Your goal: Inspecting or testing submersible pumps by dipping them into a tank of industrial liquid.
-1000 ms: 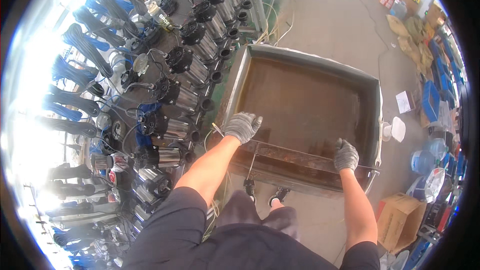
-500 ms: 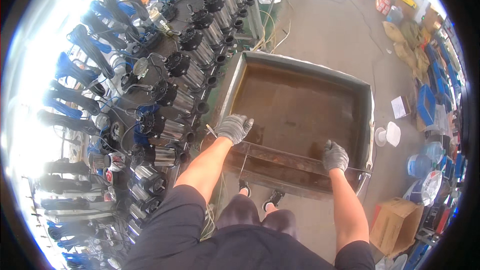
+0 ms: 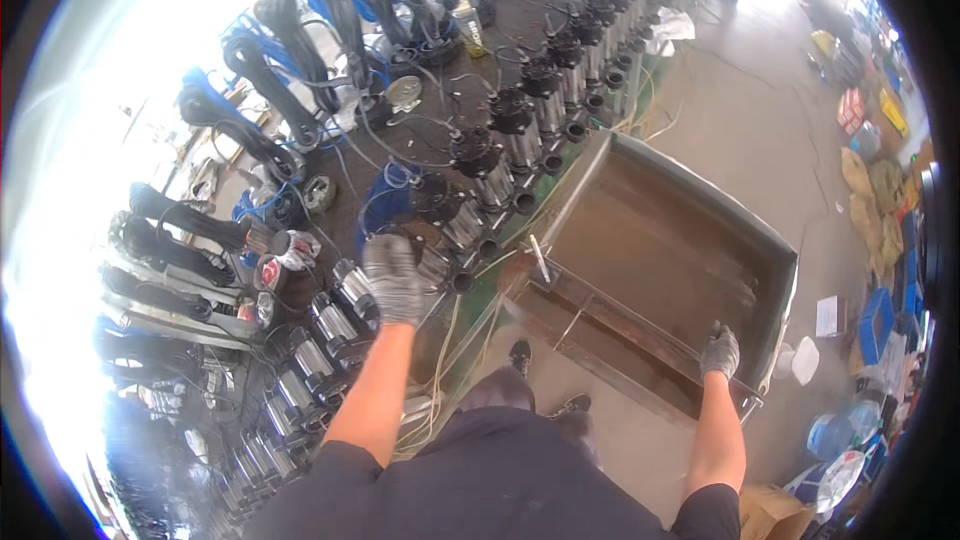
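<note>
Head view. Rusty metal trough sits on the concrete floor, well right of centre; its inside looks bare and brown, with no pump in it that I can see. Left hand, gloved, is spread over the top of a steel submersible pump in the row standing beside the trough; whether the fingers have actually closed on it, cannot tell. Right hand, gloved, is closed on the trough's near rim at its right corner.

Progress, as a judgement: a pump is being reached for, none lifted, so the work is at an early stage.

Trough's long axis runs from lower right to upper left, open side up. The pump stands upright, black cap uppermost, outlet facing the trough.
</note>
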The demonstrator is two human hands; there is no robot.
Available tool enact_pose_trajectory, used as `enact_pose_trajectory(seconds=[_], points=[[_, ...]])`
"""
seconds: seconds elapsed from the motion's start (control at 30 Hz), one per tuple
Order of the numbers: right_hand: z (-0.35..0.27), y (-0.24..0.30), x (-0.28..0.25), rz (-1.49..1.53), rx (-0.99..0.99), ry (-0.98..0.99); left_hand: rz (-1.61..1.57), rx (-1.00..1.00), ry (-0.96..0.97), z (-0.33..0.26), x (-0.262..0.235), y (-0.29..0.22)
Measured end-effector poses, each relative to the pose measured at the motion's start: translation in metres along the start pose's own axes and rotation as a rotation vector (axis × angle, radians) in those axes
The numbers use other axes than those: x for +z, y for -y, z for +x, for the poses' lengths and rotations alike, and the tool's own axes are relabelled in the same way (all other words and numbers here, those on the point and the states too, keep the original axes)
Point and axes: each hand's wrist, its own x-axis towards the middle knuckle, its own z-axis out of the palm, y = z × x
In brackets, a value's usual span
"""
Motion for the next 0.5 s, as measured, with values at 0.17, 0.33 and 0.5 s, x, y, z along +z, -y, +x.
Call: enact_pose_trajectory(seconds=[0.17, 0.33, 0.5], points=[[-0.001, 0.003, 0.017, 0.001, -0.121, -0.166, 0.185, -0.113, -0.125, 0.069, -0.056, 0.045], [-0.03, 0.028, 0.029, 0.695, -0.069, -0.241, -0.54, -0.577, 0.532, 0.108, -0.04, 0.084], [-0.095, 0.068, 0.02, 0.652, -0.062, -0.164, -0.629, -0.336, 0.418, 0.089, -0.032, 0.074]])
